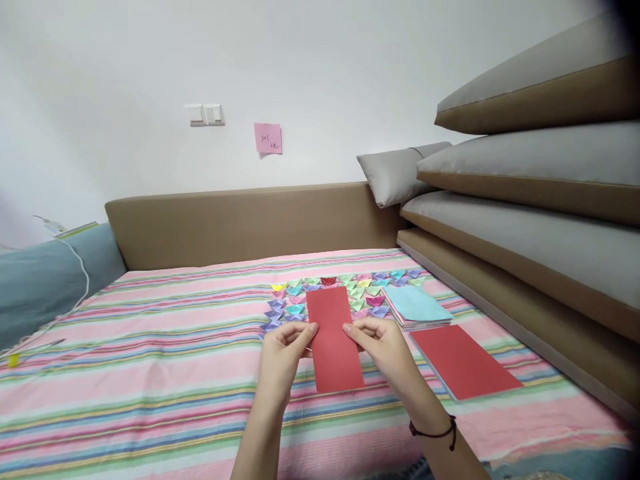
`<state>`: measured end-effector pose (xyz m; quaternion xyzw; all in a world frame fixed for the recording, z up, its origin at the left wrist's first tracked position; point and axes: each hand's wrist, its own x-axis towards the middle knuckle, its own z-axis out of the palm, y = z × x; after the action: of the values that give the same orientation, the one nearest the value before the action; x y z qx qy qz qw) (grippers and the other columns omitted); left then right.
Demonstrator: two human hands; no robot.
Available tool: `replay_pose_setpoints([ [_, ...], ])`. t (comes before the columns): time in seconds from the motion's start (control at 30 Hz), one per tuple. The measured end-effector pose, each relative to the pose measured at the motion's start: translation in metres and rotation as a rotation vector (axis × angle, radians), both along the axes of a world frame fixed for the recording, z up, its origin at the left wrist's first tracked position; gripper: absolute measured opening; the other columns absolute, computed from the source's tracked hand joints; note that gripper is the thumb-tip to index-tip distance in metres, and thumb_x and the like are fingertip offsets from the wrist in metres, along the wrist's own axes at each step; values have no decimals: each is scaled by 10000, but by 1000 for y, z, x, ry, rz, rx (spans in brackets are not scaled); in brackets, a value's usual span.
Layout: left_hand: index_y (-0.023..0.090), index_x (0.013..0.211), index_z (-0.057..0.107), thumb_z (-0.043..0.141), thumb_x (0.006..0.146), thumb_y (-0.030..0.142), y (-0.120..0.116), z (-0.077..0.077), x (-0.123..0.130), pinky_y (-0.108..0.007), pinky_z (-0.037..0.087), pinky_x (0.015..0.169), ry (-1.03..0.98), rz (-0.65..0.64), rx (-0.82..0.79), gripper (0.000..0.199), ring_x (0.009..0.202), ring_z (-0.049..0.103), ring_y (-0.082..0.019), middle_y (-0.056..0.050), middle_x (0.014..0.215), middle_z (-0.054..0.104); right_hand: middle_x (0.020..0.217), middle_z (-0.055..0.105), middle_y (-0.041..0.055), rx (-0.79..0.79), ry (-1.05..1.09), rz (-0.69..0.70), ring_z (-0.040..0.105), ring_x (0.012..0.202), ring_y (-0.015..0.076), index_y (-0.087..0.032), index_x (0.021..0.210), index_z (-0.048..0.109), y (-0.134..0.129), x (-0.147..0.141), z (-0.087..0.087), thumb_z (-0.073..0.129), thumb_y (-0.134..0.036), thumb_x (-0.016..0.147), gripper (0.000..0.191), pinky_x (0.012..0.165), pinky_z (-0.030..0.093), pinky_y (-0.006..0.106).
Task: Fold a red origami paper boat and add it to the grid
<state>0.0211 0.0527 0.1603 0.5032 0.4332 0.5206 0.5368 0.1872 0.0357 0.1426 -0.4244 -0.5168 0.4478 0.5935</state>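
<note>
At the far left, one yellow piece (13, 361) lies on the striped cloth (150, 387), near the frame edge; what it belongs to is hard to make out. One white cable (86, 273) hangs over the blue-grey armrest (47, 273), which the frame cuts off. On the wall are two switches (205, 115), then one pink note (268, 139), whose handwriting is too small to read surely.

The left hand (287, 340) pinches the left edge of one red paper (335, 340), thumb in front, fingers bent behind. This paper is held upright in the middle, above the cloth; whether it has one layer or more, I cannot tell. It partly covers rows of small folded papers (296, 309), so their full number cannot be counted. The right hand (377, 340) grasps the right edge in the same way, its fingertips partly hidden.

To the right are two paper stacks, one with light blue on top (419, 305), one with red (467, 362). Beyond stand one small pillow (393, 177) and three large cushions (540, 157), cut by the frame.
</note>
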Motion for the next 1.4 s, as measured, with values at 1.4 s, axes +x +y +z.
replay_pose_setpoints([
  [1.4, 215, 719, 750, 720, 679, 210, 7, -63, 4, -261, 530, 665, 70, 11, 269, 50, 801, 637, -196, -62, 834, 701, 751, 711, 38, 131, -73, -25, 652, 729, 208, -211, 710, 725, 7, 20, -50, 681, -266, 738, 76, 637, 531, 297],
])
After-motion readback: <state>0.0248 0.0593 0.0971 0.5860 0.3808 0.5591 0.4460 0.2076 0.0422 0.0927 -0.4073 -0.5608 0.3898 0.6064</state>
